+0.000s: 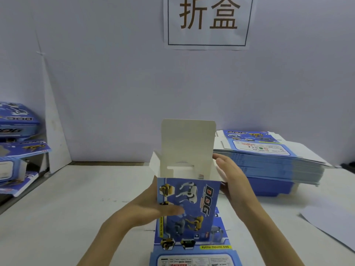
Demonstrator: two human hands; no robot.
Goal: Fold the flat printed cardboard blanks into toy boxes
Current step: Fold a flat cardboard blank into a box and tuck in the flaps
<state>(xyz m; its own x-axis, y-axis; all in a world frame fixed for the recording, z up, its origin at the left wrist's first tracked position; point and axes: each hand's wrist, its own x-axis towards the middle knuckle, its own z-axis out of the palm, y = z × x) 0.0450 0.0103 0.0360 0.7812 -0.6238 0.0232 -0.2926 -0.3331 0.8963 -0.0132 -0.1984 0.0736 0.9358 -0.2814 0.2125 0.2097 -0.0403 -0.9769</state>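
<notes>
Your left hand [151,207] grips the box [189,198], thumb across its printed front; your right hand [229,175] presses its right wall, fingers straight and together.

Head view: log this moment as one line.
box upright, top open, lid flap up | left hand grips its left edge | right hand presses its right side | blank stack at right

The blue printed cardboard box [189,204] is held erect over the white worktop [76,208], white lid flap [188,143] upright. Left grip [153,210] holds its front; right grip [230,177] presses its right side.
</notes>
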